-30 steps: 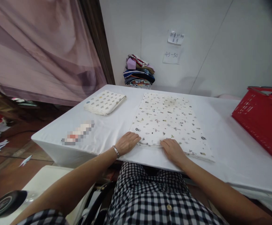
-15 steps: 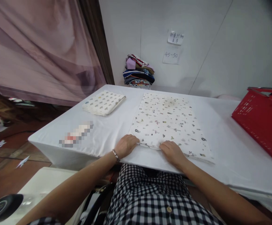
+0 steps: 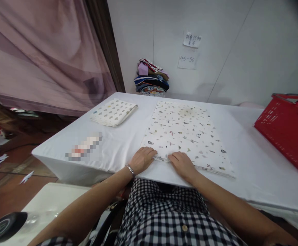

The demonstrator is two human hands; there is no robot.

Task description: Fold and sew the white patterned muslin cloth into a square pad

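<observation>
A white cloth (image 3: 179, 133) with small grey, green and black printed motifs lies folded in layers on the white-covered table in front of me. At its near edge, towards the left corner, my left hand (image 3: 143, 160) has its fingers closed over the layers, thumb hidden. A short way to the right, my right hand (image 3: 182, 165) grips the same edge, its fingers bent over the cloth and its thumb out of sight. Beyond the right hand, the stacked layers show along the near edge. A brownish stain marks the far part of the cloth.
A folded cloth with heart-like prints (image 3: 114, 112) lies at the table's far left. Nearer is a blurred-out object (image 3: 84, 147). A red basket (image 3: 287, 133) stands on the right. A pile of folded fabrics (image 3: 152, 78) is by the wall, below two paper notes (image 3: 187, 59).
Both hands stay at the near edge and have come closer together: the left slid slightly right, the right slid left. The cloth lies almost the same.
</observation>
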